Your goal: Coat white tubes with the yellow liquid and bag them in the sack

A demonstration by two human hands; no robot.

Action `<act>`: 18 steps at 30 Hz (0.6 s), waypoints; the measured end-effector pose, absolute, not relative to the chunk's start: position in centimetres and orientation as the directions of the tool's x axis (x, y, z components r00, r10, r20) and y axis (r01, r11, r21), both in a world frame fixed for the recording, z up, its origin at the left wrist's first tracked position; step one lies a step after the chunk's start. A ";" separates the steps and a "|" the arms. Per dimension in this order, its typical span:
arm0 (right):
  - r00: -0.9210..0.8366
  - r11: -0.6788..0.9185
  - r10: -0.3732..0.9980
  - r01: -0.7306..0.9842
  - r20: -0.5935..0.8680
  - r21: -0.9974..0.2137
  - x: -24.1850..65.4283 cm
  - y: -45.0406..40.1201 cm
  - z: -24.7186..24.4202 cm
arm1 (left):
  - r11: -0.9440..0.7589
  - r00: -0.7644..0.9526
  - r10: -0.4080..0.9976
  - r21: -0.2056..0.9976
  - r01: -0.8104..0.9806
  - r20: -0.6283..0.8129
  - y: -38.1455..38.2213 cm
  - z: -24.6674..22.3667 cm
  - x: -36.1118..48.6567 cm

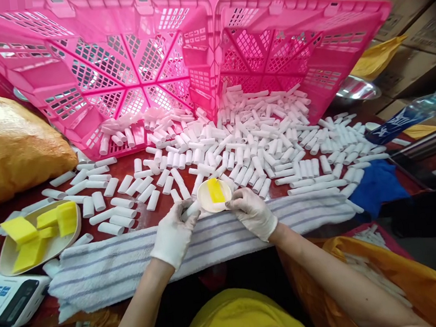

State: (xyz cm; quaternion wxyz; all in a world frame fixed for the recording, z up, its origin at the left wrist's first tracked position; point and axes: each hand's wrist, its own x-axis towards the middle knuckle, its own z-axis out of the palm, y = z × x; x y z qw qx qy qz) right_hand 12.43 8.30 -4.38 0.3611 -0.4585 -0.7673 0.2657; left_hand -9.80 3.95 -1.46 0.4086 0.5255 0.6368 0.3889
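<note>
Tube (191, 210) gripped in left hand (174, 232), dish (204, 198) with yellow sponge (216, 190) between hands, right hand (252, 212) at dish rim, hold unclear

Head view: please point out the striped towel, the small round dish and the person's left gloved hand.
Small round dish (203, 200): head view, on its bare inner surface.
Left gloved hand (174, 234): head view, on the back of the glove.
Striped towel (213, 240): head view, near its middle.
</note>
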 end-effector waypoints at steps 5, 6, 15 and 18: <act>-0.108 0.186 0.981 0.282 0.162 -0.941 12.9 7.0 -3.1 | 0.154 -0.066 0.988 0.931 0.331 -0.140 3.7 -1.6 -9.3; -0.074 0.141 0.989 0.229 0.127 -0.963 12.9 6.7 -2.8 | 0.159 -0.046 0.987 0.938 0.309 -0.152 3.6 -1.5 -9.0; -0.145 -0.043 0.987 0.165 -0.067 -0.985 12.9 5.7 -0.1 | 0.084 0.151 0.980 0.957 0.278 -0.130 2.7 0.9 -7.1; -0.215 0.244 0.962 0.380 0.171 -0.892 12.8 4.4 0.3 | 0.037 0.195 0.973 0.916 0.400 -0.125 2.1 1.1 -6.3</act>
